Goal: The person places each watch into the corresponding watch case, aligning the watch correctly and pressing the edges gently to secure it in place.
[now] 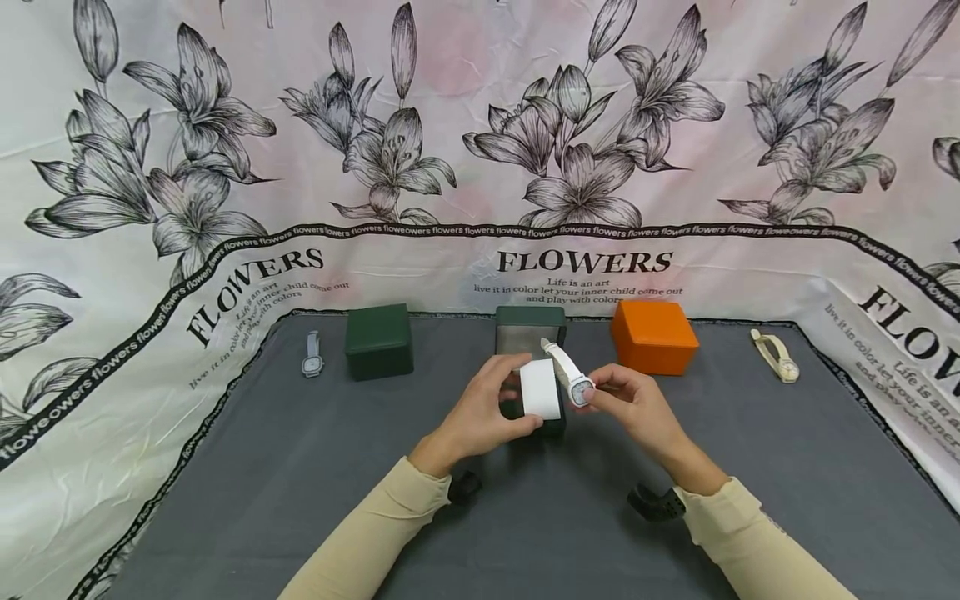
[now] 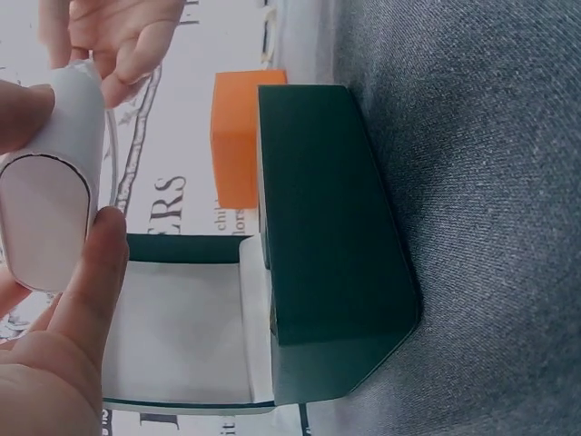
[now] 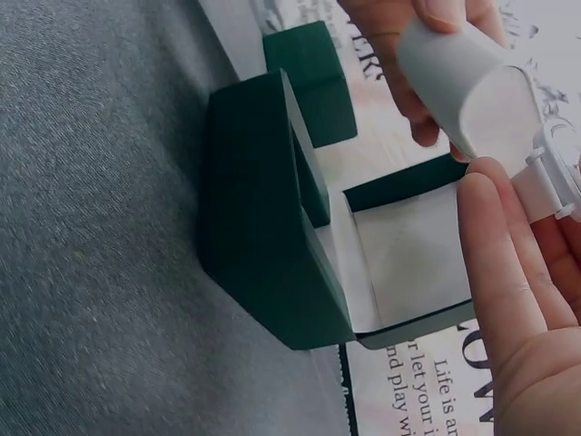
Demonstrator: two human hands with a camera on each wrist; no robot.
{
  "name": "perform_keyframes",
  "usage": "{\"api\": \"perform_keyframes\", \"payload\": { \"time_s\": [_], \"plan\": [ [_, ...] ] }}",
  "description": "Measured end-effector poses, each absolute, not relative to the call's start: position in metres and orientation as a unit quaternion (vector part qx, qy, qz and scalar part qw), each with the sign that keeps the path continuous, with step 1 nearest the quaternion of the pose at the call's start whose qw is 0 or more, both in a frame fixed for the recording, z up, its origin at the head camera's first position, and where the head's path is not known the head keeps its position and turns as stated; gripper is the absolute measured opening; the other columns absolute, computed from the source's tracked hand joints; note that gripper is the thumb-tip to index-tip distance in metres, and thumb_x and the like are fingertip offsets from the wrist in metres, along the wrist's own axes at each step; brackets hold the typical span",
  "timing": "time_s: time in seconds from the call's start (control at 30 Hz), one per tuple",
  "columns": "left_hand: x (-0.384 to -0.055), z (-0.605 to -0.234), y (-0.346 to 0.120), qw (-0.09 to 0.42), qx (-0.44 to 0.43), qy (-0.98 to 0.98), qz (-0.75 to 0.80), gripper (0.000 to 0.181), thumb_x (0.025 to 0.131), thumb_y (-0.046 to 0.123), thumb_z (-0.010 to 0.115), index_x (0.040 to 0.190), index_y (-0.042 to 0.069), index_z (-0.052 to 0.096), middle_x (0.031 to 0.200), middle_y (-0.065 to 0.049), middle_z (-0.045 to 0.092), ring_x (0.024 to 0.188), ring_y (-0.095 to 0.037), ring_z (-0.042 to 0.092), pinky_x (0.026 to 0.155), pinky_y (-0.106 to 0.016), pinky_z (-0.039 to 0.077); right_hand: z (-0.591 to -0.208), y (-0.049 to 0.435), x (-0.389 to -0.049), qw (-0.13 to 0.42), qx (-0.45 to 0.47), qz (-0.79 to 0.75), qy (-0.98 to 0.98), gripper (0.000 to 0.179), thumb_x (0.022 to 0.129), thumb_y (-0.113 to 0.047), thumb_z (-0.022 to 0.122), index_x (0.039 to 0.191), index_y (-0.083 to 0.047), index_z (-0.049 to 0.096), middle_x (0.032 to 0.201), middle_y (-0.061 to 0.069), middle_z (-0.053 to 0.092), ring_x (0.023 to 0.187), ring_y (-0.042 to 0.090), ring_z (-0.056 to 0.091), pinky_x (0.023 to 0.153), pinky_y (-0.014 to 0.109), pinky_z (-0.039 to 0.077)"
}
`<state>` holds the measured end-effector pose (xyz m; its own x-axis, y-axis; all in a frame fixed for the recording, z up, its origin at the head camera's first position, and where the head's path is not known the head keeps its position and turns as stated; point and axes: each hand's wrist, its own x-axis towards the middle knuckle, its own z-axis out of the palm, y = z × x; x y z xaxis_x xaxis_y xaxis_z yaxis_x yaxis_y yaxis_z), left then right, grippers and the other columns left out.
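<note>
My left hand (image 1: 486, 407) grips a white watch cushion (image 1: 540, 389), thumb on one side and fingers on the other, raised over an opened green watch box (image 1: 529, 333). A white watch (image 1: 567, 371) with a pale strap is pinched at its case by my right hand (image 1: 637, 408), close beside the cushion's right side. In the left wrist view the cushion (image 2: 54, 173) shows its rounded flat end. The box's lid stands up, with a pale lining (image 3: 408, 254) inside. The watch case (image 3: 558, 168) lies at the fingers in the right wrist view.
A closed green box (image 1: 378, 342) stands to the left, with a silver-grey watch (image 1: 312, 354) beyond it. On the right are an orange box (image 1: 655, 337) and a cream-coloured watch (image 1: 776, 356). A grey cloth (image 1: 300, 500) covers the table, with a flower-printed sheet (image 1: 420, 267) behind.
</note>
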<state>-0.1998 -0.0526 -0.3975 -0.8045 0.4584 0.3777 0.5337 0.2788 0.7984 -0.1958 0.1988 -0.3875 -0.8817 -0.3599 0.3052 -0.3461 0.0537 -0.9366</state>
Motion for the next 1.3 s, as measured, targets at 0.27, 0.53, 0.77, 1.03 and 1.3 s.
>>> {"api": "perform_keyframes", "payload": {
  "time_s": [0.27, 0.53, 0.77, 1.03, 1.3],
  "plan": [
    [-0.200, -0.400, -0.050, 0.021, -0.301, -0.794, -0.528, 0.076, 0.080, 0.014, 0.078, 0.145, 0.014, 0.038, 0.131, -0.005, 0.044, 0.106, -0.017, 0.056, 0.087, -0.025, 0.051, -0.390, 0.197, -0.192, 0.024, -0.277, -0.656, 0.701, 0.015, 0.094, 0.001, 0.056, 0.103, 0.013, 0.057, 0.095, 0.011, 0.065, 0.083, 0.027, 0.068, 0.077, 0.041, 0.056],
    [-0.199, -0.397, -0.051, -0.013, -0.285, -0.763, -0.580, 0.079, 0.077, 0.004, 0.079, 0.144, 0.013, 0.039, 0.135, -0.009, 0.043, 0.092, -0.022, 0.064, 0.077, -0.031, 0.055, -0.391, 0.193, -0.192, 0.038, -0.288, -0.646, 0.706, 0.014, 0.094, 0.001, 0.056, 0.103, 0.011, 0.059, 0.096, 0.013, 0.062, 0.083, 0.033, 0.065, 0.078, 0.043, 0.055],
    [-0.188, -0.379, -0.051, -0.040, -0.260, -0.752, -0.604, 0.077, 0.076, -0.004, 0.077, 0.142, 0.004, 0.038, 0.132, -0.015, 0.045, 0.091, -0.028, 0.067, 0.075, -0.029, 0.056, -0.393, 0.193, -0.191, 0.044, -0.284, -0.635, 0.717, 0.014, 0.095, -0.002, 0.056, 0.104, 0.007, 0.061, 0.093, 0.011, 0.062, 0.084, 0.024, 0.061, 0.079, 0.033, 0.053],
    [-0.179, -0.366, -0.052, -0.019, -0.256, -0.753, -0.606, 0.071, 0.076, -0.004, 0.077, 0.137, -0.001, 0.042, 0.120, -0.017, 0.050, 0.087, -0.030, 0.068, 0.074, -0.029, 0.056, -0.393, 0.194, -0.192, 0.073, -0.281, -0.628, 0.722, 0.017, 0.096, -0.007, 0.056, 0.105, 0.005, 0.063, 0.095, 0.008, 0.064, 0.088, 0.035, 0.056, 0.081, 0.034, 0.052],
    [-0.180, -0.370, -0.049, 0.002, -0.262, -0.753, -0.603, 0.072, 0.075, -0.004, 0.078, 0.137, -0.002, 0.042, 0.122, -0.018, 0.048, 0.086, -0.030, 0.067, 0.073, -0.030, 0.056, -0.393, 0.198, -0.192, 0.095, -0.291, -0.634, 0.710, 0.017, 0.097, -0.004, 0.053, 0.107, 0.007, 0.062, 0.098, 0.006, 0.062, 0.089, 0.031, 0.055, 0.081, 0.032, 0.051]
  ]
}}
